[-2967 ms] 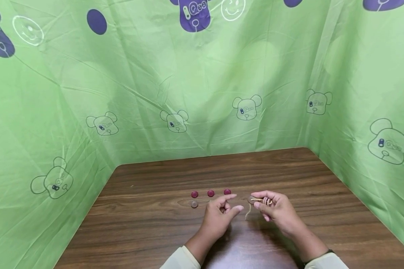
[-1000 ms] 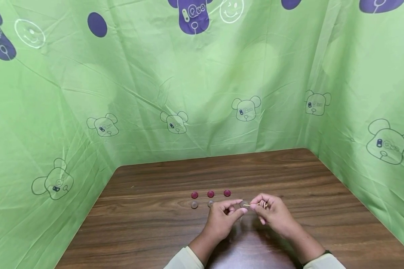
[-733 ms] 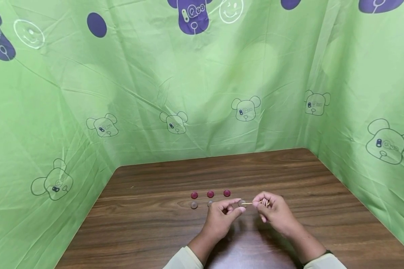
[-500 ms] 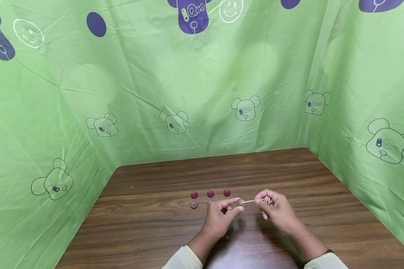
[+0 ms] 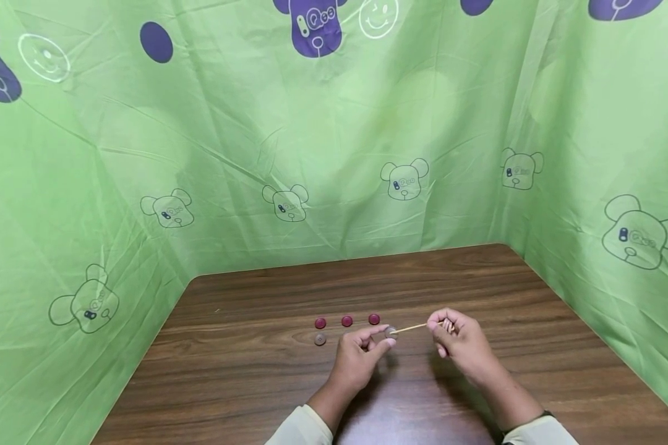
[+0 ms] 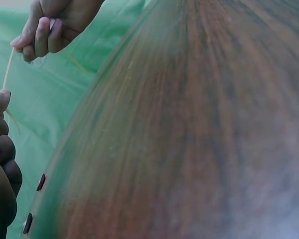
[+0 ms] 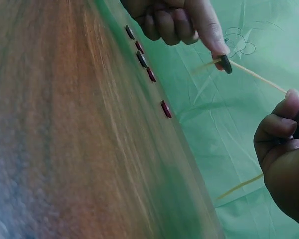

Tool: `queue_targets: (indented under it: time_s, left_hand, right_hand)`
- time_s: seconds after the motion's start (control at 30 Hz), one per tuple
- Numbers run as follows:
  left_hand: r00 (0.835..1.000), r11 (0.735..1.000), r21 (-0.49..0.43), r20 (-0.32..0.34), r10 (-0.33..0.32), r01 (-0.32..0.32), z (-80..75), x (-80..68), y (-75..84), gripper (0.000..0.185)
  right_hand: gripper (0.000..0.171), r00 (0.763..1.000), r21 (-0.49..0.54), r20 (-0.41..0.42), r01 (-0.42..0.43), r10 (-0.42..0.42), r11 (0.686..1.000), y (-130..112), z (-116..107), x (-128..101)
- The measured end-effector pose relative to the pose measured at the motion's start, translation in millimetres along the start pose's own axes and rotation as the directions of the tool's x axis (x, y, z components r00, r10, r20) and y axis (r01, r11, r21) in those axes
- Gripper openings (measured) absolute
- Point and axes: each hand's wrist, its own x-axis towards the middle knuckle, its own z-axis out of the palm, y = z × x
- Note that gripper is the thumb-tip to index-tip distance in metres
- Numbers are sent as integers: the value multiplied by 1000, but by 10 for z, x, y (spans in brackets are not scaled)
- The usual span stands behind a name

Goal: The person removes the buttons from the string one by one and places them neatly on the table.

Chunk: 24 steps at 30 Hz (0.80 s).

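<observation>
Threaded on a pale string [image 5: 409, 329], a small grey button [image 5: 389, 332] held just above the wooden table [image 5: 479, 278], pinched at the tips of the left hand [image 5: 359, 358], a little right of the loose buttons. Pinched between thumb and forefinger of the right hand [image 5: 458, 337], the string's other stretch, drawn taut and slightly upward to the right, probably so that the button slides along it rather than tipping off. Held close together near the table's middle, both hands, likely to keep the short span of string under control. Laid out just beyond the left hand, three red buttons [image 5: 347, 321] in a far row and one grey button [image 5: 320, 339] nearer, well apart from the threaded one, seemingly set in order for easy picking. From the head view, only the layout and the line of string between the hands; from the right wrist view, the threaded button [image 7: 225, 64] seen edge-on against a fingertip, the string [image 7: 256, 75] passing through it and a loose tail hanging lower down, plus the row of buttons [image 7: 151, 74] on edge along the table. From the left wrist view, the right hand [image 6: 52, 25] curled on the string [image 6: 7, 67], the button itself hidden behind the left fingers [image 6: 0, 129]. Behind everything, green cloth [image 5: 334, 154] printed with bears.
</observation>
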Motion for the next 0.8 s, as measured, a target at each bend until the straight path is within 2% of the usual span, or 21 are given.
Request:
queue_targets:
  time_s: [0.17, 0.5, 0.8]
  left_hand:
    - [999, 1000, 0, -19, -25, 25, -27, 14, -42, 29]
    - [995, 997, 18, -67, -71, 73, -51, 38, -109, 29]
    - [989, 989, 97, -110, -98, 109, -57, 59, -172, 29]
  right_hand:
    - [10, 999, 18, -45, -3, 4, 1000, -5, -11, 9]
    - [10, 981, 81, -191, 1, 15, 997, -8, -15, 43]
    - [15, 979, 105, -202, -14, 35, 994, -12, -24, 50]
